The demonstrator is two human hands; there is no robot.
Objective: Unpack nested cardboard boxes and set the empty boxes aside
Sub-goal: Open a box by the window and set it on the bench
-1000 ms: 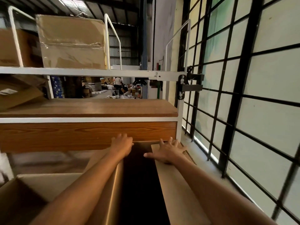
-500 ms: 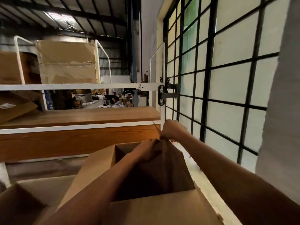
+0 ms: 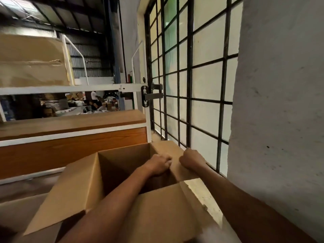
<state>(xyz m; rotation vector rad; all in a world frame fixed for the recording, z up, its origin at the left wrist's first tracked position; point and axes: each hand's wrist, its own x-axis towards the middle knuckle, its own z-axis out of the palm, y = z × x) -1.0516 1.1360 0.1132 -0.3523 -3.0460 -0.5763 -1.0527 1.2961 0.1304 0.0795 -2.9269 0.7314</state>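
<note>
Cardboard near flap (image 3: 166, 213) lies under my forearms, folded out toward me. It belongs to the open cardboard box (image 3: 122, 160) right in front of me, with its flaps splayed. What shows of the inside is dark and looks empty, but my arm hides the bottom. My left hand (image 3: 158, 164) reaches across the opening, fingers curled tight over the box's right rim. My right hand (image 3: 192, 159) is just beside it on the outer side, fisted on the right flap (image 3: 166, 148). Its fingertips are hidden, but it reads as a grip. Low left there is more brown board (image 3: 21, 213), edge only, maybe the outer box. Step in hand, as I judge it: emptied box held by one side, about to be set aside. The next move calls for lifting or swinging it clear without snagging flaps, and the gap on the right is tight. Beyond stands a wood-panelled trolley (image 3: 73, 149) with a wrapped carton (image 3: 31, 62) on top. On the right are a barred window (image 3: 192, 85) and a white wall (image 3: 280, 102).
</note>
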